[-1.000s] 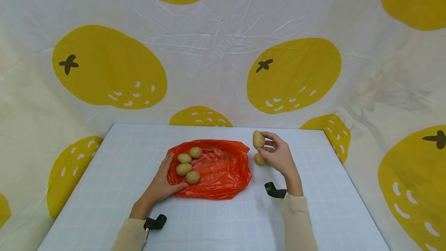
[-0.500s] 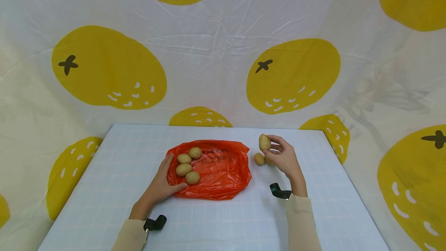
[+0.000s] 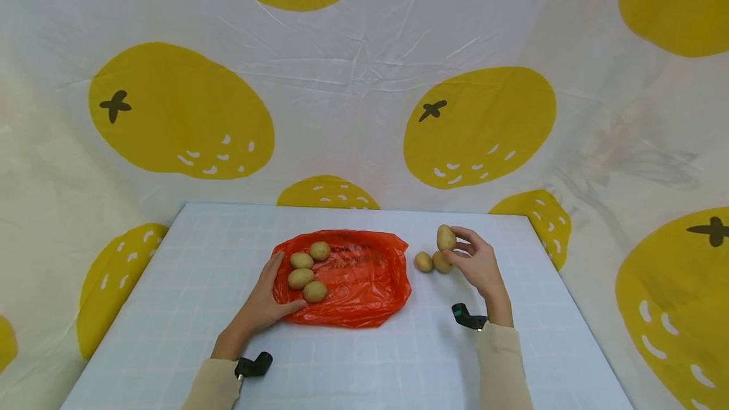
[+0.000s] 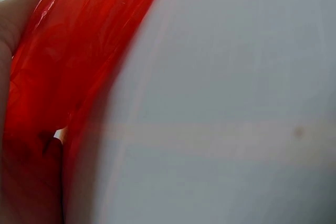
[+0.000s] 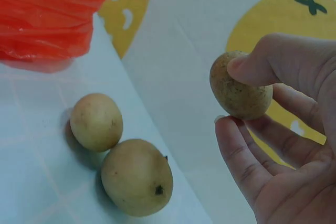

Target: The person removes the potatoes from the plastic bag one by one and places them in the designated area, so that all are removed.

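Observation:
A red plastic bag (image 3: 364,302) lies spread open on the table, with several potatoes (image 3: 300,278) in its left part. My left hand (image 3: 263,299) holds the bag's left side, fingers along its far left edge and thumb at the near edge. In the left wrist view, red film (image 4: 79,51) covers part of that hand. Right of the bag, my right hand (image 3: 477,263) pinches a potato (image 3: 447,238) between thumb and fingers, raised above the table. Below it, one potato (image 5: 137,178) rests against a smaller potato (image 5: 96,122) on the table.
A pale checked cloth covers the table (image 3: 364,372). Behind it hangs a white curtain (image 3: 342,112) printed with large yellow fruit, which also closes off both sides. Dark wrist cameras (image 3: 253,364) sit on both wrists.
My right hand has moved right and slightly nearer with its potato, uncovering the second potato on the table. The left hand and the bag have stayed in place.

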A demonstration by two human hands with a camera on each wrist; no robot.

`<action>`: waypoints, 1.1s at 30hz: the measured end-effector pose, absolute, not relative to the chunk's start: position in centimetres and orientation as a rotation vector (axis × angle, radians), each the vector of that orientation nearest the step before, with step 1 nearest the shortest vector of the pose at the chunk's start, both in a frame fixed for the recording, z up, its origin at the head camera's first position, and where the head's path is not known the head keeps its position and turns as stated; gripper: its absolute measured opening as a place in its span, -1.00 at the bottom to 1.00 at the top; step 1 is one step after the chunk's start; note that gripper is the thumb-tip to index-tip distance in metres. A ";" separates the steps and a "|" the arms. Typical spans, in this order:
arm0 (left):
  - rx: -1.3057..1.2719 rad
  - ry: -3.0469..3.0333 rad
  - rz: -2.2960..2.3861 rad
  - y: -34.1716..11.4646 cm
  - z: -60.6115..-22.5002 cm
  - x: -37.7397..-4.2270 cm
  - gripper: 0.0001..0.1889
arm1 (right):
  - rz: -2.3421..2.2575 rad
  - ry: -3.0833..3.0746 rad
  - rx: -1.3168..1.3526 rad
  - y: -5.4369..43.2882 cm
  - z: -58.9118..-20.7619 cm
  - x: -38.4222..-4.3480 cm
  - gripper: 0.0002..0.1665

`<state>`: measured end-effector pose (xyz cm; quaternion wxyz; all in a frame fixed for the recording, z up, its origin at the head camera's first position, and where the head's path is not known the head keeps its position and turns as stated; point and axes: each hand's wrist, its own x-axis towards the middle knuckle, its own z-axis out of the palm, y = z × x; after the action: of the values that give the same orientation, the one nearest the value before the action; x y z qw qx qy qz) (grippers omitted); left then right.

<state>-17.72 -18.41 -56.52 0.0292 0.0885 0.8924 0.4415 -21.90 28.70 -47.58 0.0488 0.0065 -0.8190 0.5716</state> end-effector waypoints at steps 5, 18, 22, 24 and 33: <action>0.276 2.758 1.356 -18.4 -56.6 -17.7 0.31 | 1.735 -2.511 0.009 29.4 -48.0 -21.7 -0.28; 0.274 2.751 1.362 -18.4 -56.7 -17.4 0.30 | 1.632 -2.632 -0.047 31.5 -48.9 -21.3 -0.27; 0.275 2.755 1.362 -18.4 -56.5 -17.4 0.30 | 1.619 -2.661 -0.067 32.3 -48.9 -21.1 -0.25; 0.277 2.758 1.357 -18.4 -56.5 -17.5 0.30 | 1.601 -2.676 -0.064 32.6 -48.9 -21.1 -0.25; 0.271 2.758 1.345 -18.4 -56.6 -17.7 0.30 | 1.512 -2.776 -0.058 34.2 -49.8 -21.4 -0.27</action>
<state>-17.70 -18.40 -56.60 0.0306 0.0881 0.8950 0.4363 -21.38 34.20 -49.83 -0.0100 -0.0183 -0.8780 0.4782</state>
